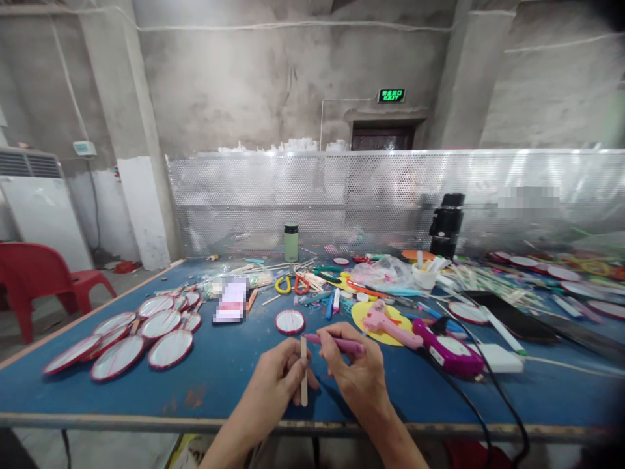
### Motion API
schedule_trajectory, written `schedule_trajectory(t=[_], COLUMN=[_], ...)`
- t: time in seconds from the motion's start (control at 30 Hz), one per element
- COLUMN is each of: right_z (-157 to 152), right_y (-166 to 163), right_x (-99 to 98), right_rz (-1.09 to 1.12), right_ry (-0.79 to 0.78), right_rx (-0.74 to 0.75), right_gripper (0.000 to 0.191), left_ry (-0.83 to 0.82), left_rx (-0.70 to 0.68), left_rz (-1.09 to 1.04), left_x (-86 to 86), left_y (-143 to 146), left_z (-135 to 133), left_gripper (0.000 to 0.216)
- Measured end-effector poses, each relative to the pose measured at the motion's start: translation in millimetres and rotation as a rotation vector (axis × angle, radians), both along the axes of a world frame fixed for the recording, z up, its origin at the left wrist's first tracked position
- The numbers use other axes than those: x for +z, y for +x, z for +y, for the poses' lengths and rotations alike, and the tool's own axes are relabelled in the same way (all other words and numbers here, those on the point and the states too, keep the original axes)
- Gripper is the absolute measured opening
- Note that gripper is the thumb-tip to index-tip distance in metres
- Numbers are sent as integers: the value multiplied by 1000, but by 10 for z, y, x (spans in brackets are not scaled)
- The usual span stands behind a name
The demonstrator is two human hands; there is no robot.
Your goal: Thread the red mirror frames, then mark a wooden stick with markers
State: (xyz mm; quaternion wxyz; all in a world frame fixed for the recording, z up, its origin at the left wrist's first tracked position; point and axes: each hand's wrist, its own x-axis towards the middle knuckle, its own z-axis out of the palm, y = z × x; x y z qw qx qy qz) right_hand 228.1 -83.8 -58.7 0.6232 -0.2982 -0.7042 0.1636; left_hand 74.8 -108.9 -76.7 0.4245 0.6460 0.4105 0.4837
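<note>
The blue surface (219,384), pale-trimmed along its left and near edges, bears a brownish scuff (194,396) close to the near edge. Red-rimmed white discs (118,357) overlap towards the near left corner. A green bottle (291,245) and black flask (446,229) stand by the far edge. Between the edges lie a smartphone (231,302), a yellow sheet (360,316), a purple device (450,355) and scattered sticks (319,282).

Left hand (276,378) with wooden stick (304,387), right hand (359,371) with marker (350,346)
</note>
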Motion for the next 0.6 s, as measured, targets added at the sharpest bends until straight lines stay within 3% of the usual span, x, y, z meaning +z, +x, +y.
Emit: schedule_trajectory(t=[0.6], right_z=[7], right_y=[-1], right_x=[11], right_rz=[2], right_ry=[0], right_rx=[-11], right_gripper=[20], left_ry=[9], left_rx=[-5], left_rz=[24], left_x=[6], left_y=[-8], left_z=[1], left_gripper=[29])
